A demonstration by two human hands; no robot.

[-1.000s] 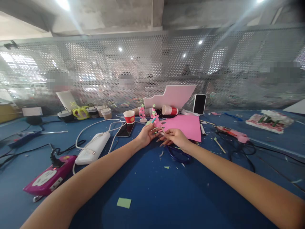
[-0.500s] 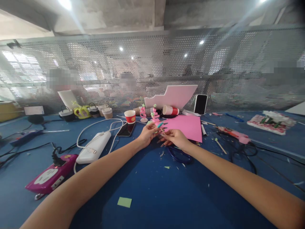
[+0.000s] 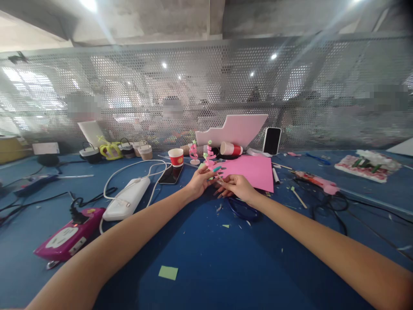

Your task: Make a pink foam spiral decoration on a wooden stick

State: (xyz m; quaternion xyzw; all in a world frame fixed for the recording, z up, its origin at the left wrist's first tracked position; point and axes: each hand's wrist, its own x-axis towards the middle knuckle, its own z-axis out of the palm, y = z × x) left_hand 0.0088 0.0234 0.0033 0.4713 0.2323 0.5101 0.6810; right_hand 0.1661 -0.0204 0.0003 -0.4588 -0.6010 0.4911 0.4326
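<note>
Near the middle of the table, my left hand (image 3: 197, 184) is closed, pinching a small pink spiral ornament (image 3: 210, 156) with a green tip at its base. A thin pale stick (image 3: 220, 176) meets the ornament's lower end; the fingers of my right hand (image 3: 238, 187) are closed on the stick. Exactly how the two pieces join is too small to tell. Just behind my left hand, a similar pink spiral (image 3: 194, 154) stands upright on a round base. Beyond my right hand lies a bright pink sheet (image 3: 256, 170).
A red paper cup (image 3: 176, 158) stands by a dark phone (image 3: 171, 174). To the left are a white power bank (image 3: 128, 201) with cable and a magenta power strip (image 3: 69, 237). A pink glue gun (image 3: 318, 182) lies right. A blue loop (image 3: 241, 212) and scraps lie near my hands.
My hands stay in nearly the same place. The ornament and stick shift only very slightly between my fingers.
</note>
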